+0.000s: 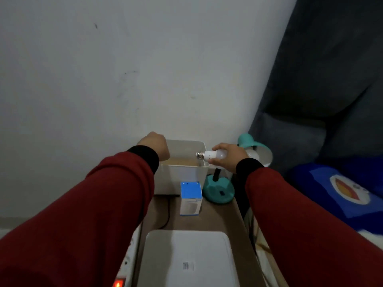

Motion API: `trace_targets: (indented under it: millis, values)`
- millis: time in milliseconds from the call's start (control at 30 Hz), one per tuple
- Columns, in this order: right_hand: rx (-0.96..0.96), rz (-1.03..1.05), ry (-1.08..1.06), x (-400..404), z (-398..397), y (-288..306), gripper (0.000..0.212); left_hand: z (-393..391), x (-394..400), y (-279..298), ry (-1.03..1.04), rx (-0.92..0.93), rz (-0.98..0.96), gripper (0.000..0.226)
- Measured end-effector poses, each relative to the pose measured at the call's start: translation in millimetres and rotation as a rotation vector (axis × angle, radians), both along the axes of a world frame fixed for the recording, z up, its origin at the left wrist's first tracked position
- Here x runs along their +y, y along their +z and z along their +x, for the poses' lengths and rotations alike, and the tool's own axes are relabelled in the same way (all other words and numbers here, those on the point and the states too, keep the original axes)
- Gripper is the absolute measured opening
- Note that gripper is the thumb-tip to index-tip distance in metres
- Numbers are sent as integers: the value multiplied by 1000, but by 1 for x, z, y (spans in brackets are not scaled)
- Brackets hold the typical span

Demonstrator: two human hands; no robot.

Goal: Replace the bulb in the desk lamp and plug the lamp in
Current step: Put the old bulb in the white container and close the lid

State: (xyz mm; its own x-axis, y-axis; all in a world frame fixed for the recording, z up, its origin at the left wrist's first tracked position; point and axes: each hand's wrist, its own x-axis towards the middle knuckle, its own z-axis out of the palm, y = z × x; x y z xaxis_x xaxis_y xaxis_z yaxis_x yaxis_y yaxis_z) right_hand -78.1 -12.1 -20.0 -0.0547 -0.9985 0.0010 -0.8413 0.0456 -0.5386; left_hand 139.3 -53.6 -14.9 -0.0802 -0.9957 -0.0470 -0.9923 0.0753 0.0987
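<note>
My right hand (pixel 228 157) grips a white bulb (pixel 213 155) by its globe. The bulb's metal screw base points left, over the right rim of a white bin (pixel 184 172). Just behind that hand stands the teal desk lamp (pixel 218 190), its shade (pixel 262 154) open toward me with something white and rounded inside. A blue and white bulb box (pixel 190 198) stands upright on the brown table, in front of the bin. My left hand (pixel 154 146) is curled into a fist at the bin's left rim; I see nothing in it.
A flat white lid or box (pixel 186 259) lies near me on the narrow table (pixel 217 220). A black cord (pixel 166 214) runs along the table's left side. A power strip with a lit red switch (pixel 119 283) sits at the lower left. Dark cushions and a blue cloth (pixel 342 193) fill the right.
</note>
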Motion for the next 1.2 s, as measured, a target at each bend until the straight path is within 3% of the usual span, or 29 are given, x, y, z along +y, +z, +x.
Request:
trace_targets:
  millis: [167, 600, 933, 1200]
  values:
    - [-34, 31, 27, -53, 25, -2, 45, 2, -43, -5, 27, 38, 7, 30]
    - [-89, 250, 21, -152, 58, -94, 49, 3, -125, -95, -18, -17, 176, 35]
    - [180, 312, 107, -172, 59, -110, 53, 1, -137, -116, 3, -1, 220, 39]
    - [434, 302, 204, -167, 64, -85, 64, -2, -124, -92, -42, -33, 161, 35]
